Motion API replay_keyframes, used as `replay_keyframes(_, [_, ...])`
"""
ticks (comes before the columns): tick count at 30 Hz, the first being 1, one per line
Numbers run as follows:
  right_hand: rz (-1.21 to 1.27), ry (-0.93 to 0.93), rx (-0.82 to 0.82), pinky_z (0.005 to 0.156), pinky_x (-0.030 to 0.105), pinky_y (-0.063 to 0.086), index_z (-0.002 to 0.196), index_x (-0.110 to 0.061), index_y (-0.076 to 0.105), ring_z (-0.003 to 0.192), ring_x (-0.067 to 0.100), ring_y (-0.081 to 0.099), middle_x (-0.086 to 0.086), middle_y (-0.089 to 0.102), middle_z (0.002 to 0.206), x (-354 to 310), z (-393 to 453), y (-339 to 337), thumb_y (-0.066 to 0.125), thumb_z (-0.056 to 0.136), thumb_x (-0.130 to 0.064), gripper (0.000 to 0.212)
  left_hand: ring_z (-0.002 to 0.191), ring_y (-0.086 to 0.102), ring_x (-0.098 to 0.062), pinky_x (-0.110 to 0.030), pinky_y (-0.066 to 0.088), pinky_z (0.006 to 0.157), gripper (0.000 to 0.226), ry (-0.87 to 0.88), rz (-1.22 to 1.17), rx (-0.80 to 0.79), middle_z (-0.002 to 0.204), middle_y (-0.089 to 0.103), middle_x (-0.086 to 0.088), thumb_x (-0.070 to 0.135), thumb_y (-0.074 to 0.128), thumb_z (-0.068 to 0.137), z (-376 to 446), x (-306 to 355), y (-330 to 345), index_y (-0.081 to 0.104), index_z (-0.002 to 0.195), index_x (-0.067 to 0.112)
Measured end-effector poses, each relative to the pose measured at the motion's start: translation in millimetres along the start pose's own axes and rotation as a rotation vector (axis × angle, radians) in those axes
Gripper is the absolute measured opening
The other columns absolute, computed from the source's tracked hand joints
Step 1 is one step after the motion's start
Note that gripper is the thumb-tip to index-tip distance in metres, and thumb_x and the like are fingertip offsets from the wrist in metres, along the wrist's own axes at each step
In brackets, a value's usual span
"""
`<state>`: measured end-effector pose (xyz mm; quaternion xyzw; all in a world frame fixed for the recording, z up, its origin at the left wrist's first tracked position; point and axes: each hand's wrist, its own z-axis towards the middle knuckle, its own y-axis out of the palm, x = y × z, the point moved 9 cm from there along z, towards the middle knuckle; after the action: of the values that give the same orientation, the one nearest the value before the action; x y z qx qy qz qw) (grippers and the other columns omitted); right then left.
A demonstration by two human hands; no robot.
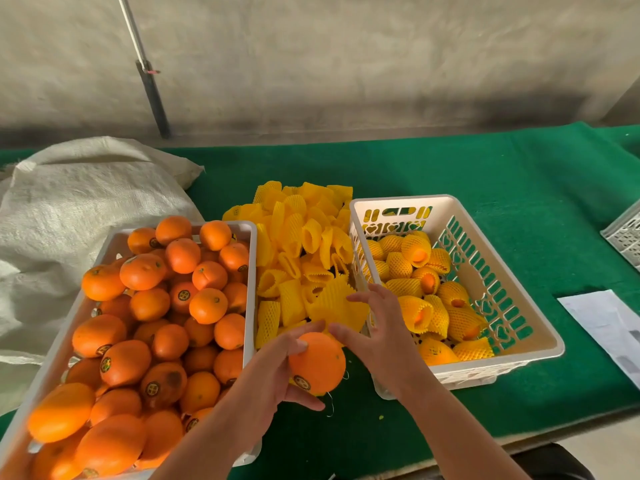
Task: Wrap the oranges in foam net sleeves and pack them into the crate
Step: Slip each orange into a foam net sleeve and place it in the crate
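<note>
My left hand (277, 372) grips a bare orange (317, 363) with a dark sticker, above the green cloth between the two crates. Just beyond it my right hand (377, 327) holds a stretched yellow foam net sleeve (334, 303) at the orange's far side, fingers spread inside and around the sleeve. A white crate (251, 258) on the left is heaped with unwrapped oranges (162, 317). The white crate (540, 327) on the right holds several oranges in yellow sleeves (429, 299). A pile of loose yellow sleeves (298, 237) lies between the crates.
A green cloth (467, 168) covers the table. A woven white sack (79, 202) lies at the left behind the orange crate. A sheet of paper (606, 327) and the corner of another white crate (627, 237) sit at the right edge. A grey wall with a leaning pole (152, 88) stands behind.
</note>
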<state>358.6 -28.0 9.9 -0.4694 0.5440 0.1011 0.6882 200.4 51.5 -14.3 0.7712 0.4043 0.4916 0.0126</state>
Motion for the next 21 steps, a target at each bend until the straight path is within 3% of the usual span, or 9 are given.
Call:
replay_keyframes(3, [-0.170, -0.131, 0.134, 0.102, 0.017, 0.039, 0.123, -0.035, 0.061, 0.131, -0.001, 0.037, -0.017, 0.042, 0.138, -13, 1, -5, 0.078, 0.090, -0.045, 0.039, 0.118, 0.061, -0.046, -0.040, 0.061, 0.066, 0.058, -0.037, 0.068, 0.008, 0.145, 0.047, -0.009, 0.043, 0.071, 0.069, 3, -5, 3, 0.070, 0.127, 0.032])
replay_keyframes(6, [-0.259, -0.144, 0.221, 0.087, 0.003, 0.040, 0.111, -0.029, 0.067, 0.111, -0.002, 0.048, -0.017, 0.052, 0.121, -11, 2, -14, 0.072, 0.095, -0.018, 0.019, 0.116, 0.064, -0.045, -0.045, 0.061, 0.068, 0.062, -0.028, 0.020, 0.023, 0.141, 0.054, -0.010, 0.042, 0.074, 0.067, 5, -7, 2, 0.065, 0.128, 0.031])
replay_keyframes(8, [-0.309, -0.127, 0.220, 0.081, 0.000, 0.039, 0.109, -0.028, 0.068, 0.110, -0.004, 0.048, -0.016, 0.056, 0.123, -4, 2, -18, 0.070, 0.092, -0.008, 0.027, 0.113, 0.067, -0.042, -0.048, 0.062, 0.073, 0.058, -0.007, -0.059, 0.084, 0.137, 0.058, -0.010, 0.039, 0.076, 0.072, 6, -8, -10, 0.055, 0.126, 0.033])
replay_keyframes(11, [-0.389, -0.155, 0.181, 0.080, 0.006, 0.044, 0.115, -0.031, 0.064, 0.110, 0.002, 0.055, -0.014, 0.057, 0.128, 0, -1, -16, 0.070, 0.090, -0.004, 0.037, 0.108, 0.071, -0.041, -0.042, 0.061, 0.066, 0.056, 0.001, -0.199, 0.098, 0.132, 0.066, -0.019, 0.044, 0.060, 0.086, 12, -8, -22, 0.052, 0.139, 0.025])
replay_keyframes(13, [-0.408, -0.188, 0.122, 0.064, 0.011, 0.051, 0.121, -0.034, 0.053, 0.096, 0.008, 0.062, -0.013, 0.048, 0.135, -2, -5, -6, 0.070, 0.087, 0.000, 0.051, 0.106, 0.072, -0.041, -0.039, 0.060, 0.064, 0.056, -0.049, -0.379, 0.063, 0.125, 0.071, -0.021, 0.042, 0.060, 0.086, 16, -9, -22, 0.056, 0.138, 0.021])
replay_keyframes(16, [-0.453, -0.282, -0.009, 0.049, 0.022, 0.053, 0.126, -0.038, 0.046, 0.075, 0.010, 0.059, -0.006, 0.033, 0.148, -9, -16, 17, 0.070, 0.080, 0.007, 0.068, 0.109, 0.070, -0.046, -0.048, 0.063, 0.074, 0.054, -0.085, -0.718, 0.070, 0.122, 0.070, -0.029, 0.037, 0.066, 0.083, 25, -4, -22, 0.059, 0.134, 0.020])
replay_keyframes(19, [-0.553, -0.332, -0.142, 0.048, 0.016, 0.048, 0.127, -0.039, 0.047, 0.069, 0.013, 0.060, 0.001, 0.025, 0.159, -8, -26, 38, 0.076, 0.076, 0.003, 0.072, 0.110, 0.069, -0.049, -0.061, 0.057, 0.088, 0.049, -0.039, -0.814, 0.089, 0.123, 0.069, -0.029, 0.039, 0.060, 0.093, 35, 5, -22, 0.057, 0.137, 0.015])
replay_keyframes(21, [-0.609, -0.288, -0.167, 0.055, 0.017, 0.052, 0.125, -0.038, 0.050, 0.078, 0.021, 0.068, 0.003, 0.024, 0.162, 0, -28, 45, 0.077, 0.077, -0.003, 0.065, 0.109, 0.070, -0.049, -0.065, 0.050, 0.094, 0.048, -0.011, -0.774, 0.114, 0.122, 0.071, -0.025, 0.040, 0.056, 0.095, 40, 7, -22, 0.057, 0.136, 0.014])
